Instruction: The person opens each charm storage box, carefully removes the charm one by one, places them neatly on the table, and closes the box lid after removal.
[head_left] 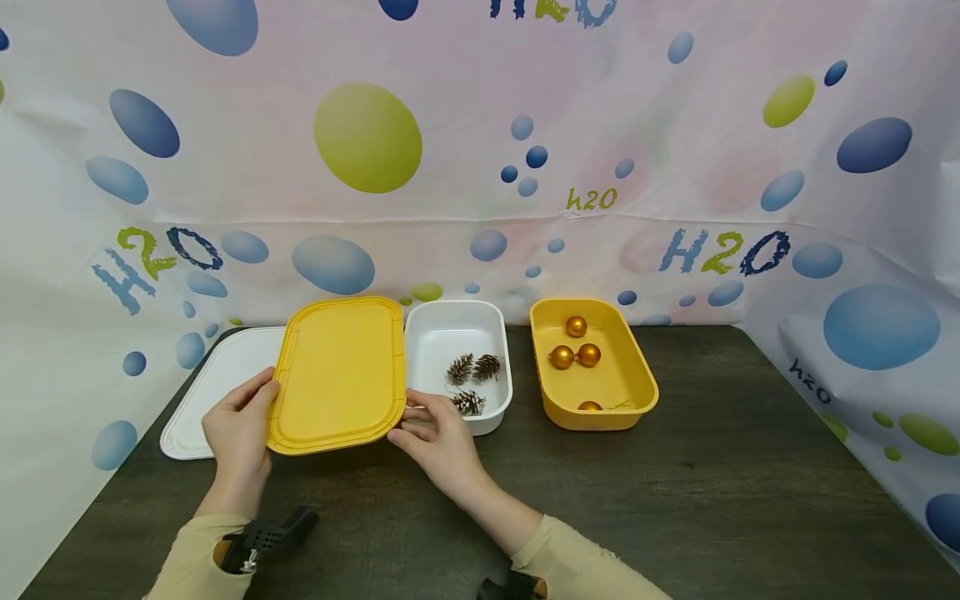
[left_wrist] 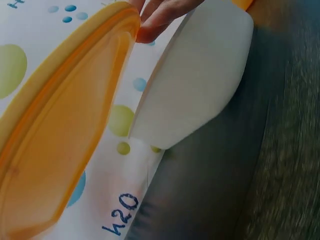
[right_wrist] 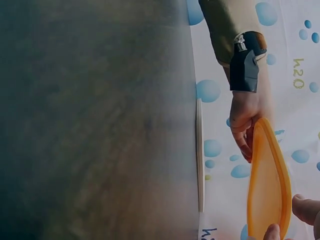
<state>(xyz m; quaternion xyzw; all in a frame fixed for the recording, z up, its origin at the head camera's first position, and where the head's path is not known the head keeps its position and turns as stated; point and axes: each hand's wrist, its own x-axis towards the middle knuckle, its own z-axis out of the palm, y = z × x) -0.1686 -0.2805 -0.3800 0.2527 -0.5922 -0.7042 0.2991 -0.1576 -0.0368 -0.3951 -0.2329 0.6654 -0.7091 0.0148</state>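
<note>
A yellow lid is held up, tilted, above the dark table. My left hand grips its left edge, thumb on the upper face. At its lower right corner my right hand pinches the rim; the right wrist view shows fingertips on both sides of the lid. Just right of the lid stands a white container with three pine cones inside. The lid's underside shows in the left wrist view, with the white container's wall beyond.
A white lid lies flat at the table's left side, partly hidden behind the yellow one. Right of the white container, a yellow container holds several gold baubles. A patterned backdrop rises behind the dark table.
</note>
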